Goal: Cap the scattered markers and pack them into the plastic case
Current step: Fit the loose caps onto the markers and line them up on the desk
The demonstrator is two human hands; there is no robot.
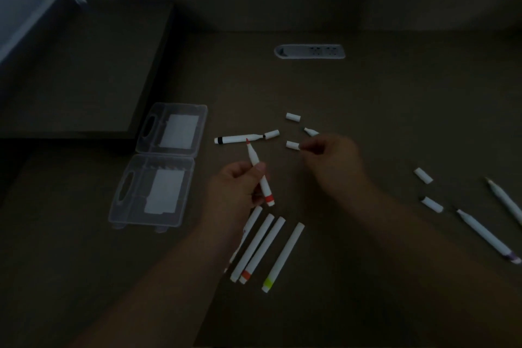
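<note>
Your left hand (pixel 240 183) gripping an uncapped red marker (pixel 259 174), right hand (pixel 329 161) pinching a white cap (pixel 292 145), black marker (pixel 238 138) just beyond, open clear plastic case (pixel 158 167) left, 4 capped markers (pixel 265 248) below.

Dim light, colours muted. Desk surface (pixel 367 99) dark brown. Plastic case (pixel 158 167) clear, a white rectangle in each half. Held marker (pixel 258 172): white barrel, red tip, red end band. Marker lying beyond it (pixel 237 139): white, black band. Row of capped markers: one orange-banded (pixel 262 251), one yellow-green-banded (pixel 284 257). Loose caps (pixel 293 117) white. Socket plate (pixel 310 51) grey.
</note>
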